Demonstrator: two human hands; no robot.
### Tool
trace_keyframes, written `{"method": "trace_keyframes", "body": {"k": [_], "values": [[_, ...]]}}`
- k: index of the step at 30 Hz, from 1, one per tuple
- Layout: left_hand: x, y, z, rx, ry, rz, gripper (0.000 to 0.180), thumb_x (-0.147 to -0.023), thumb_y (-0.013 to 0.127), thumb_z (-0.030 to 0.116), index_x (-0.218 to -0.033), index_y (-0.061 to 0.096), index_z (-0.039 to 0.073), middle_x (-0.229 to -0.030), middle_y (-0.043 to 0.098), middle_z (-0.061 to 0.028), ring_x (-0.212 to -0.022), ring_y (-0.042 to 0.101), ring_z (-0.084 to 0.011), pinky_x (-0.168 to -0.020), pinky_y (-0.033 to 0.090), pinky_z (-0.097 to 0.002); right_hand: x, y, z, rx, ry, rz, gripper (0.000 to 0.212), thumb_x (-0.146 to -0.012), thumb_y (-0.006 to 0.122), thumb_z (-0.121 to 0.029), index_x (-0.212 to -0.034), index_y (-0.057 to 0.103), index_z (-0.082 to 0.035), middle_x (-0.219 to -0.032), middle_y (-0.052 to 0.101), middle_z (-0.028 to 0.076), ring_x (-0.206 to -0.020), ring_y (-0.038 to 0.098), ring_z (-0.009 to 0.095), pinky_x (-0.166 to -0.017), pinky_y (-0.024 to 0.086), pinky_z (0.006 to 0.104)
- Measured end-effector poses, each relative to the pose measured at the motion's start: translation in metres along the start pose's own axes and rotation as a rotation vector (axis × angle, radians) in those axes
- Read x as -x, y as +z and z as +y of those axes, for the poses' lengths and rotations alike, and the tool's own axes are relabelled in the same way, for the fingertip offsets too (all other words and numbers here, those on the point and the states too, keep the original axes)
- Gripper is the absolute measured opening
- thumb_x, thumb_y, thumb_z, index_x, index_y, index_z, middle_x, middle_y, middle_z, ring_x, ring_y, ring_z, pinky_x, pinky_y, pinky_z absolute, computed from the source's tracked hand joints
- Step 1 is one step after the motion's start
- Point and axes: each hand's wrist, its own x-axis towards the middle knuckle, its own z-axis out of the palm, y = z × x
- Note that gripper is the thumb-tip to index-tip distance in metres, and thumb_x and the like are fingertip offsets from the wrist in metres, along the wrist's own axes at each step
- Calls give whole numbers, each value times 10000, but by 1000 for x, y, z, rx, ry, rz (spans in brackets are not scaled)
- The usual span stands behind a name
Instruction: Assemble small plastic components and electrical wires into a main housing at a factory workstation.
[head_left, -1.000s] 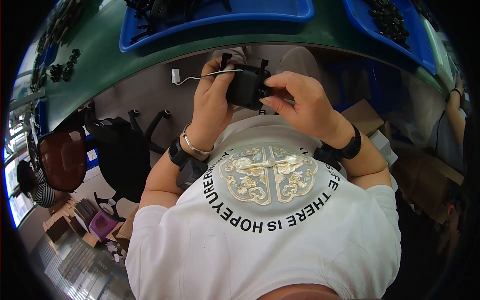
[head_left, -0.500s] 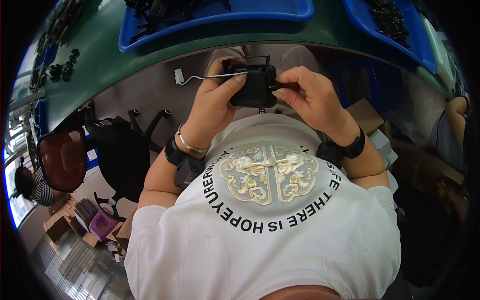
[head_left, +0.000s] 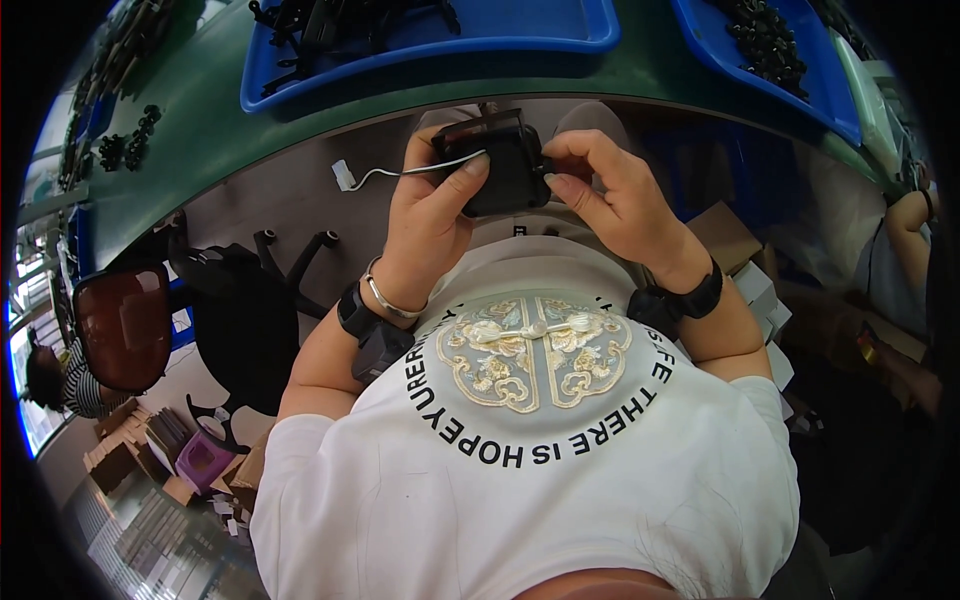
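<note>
My left hand (head_left: pixel 437 195) grips a black rectangular housing (head_left: pixel 505 165) over my lap, just off the table's near edge. Its thumb presses on the housing's face, beside a thin white cable that runs left to a white plug connector (head_left: pixel 343 175) hanging free. A black bracket-like strip stands along the housing's far side. At the housing's right side, my right hand (head_left: pixel 615 195) has thumb and forefinger pinched on a small black part (head_left: pixel 545 168); its shape is mostly hidden by the fingers.
Across the green table (head_left: pixel 380 105) stands a blue tray (head_left: pixel 500 47) of black plastic parts. Another blue tray (head_left: pixel 830 110) at the right holds small black pieces. Loose black parts (head_left: pixel 130 140) lie at the left. A black chair (head_left: pixel 240 320) and cartons (head_left: pixel 725 237) flank me; another person's arm (head_left: pixel 910 215) shows far right.
The housing has tilted slightly in my left hand, and the connector has swung a little down and left. My right fingers remain at its right side.
</note>
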Motion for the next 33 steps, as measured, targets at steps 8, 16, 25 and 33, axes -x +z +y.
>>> {"method": "trace_keyframes", "body": {"k": [8,16,25,33], "values": [[0,-3,-2,-22,48,-14,277,-873,555,31,-1115,430,79,-1076,536,-63,-1000,538,-152,-865,463,-294,-3,-11,16,241,48,-226,266,-898,569,-256,-834,573,2,-624,519,39,-584,518,115,-544,415,222],[0,-3,-1,-27,74,-31,300,-875,549,31,-1138,412,81,-1070,533,-61,-996,539,-146,-865,460,-289,-6,-4,15,332,-6,-213,359,-923,501,-360,-832,534,-15,-607,488,34,-563,451,111,-522,388,245],[0,-5,-6,-82,106,-70,337,-882,548,41,-1180,395,81,-1058,514,-33,-985,502,-112,-858,412,-236,-5,5,13,153,56,-101,389,-932,497,-331,-713,513,-10,-619,458,11,-570,396,88,-499,334,241],[-6,-4,-4,-260,-22,-127,417,-877,575,81,-1243,375,64,-1063,494,-25,-972,488,-103,-826,419,-219,-5,5,17,79,-21,34,424,-944,482,-296,-642,511,-1,-551,382,13,-529,345,80,-471,300,245]]}}
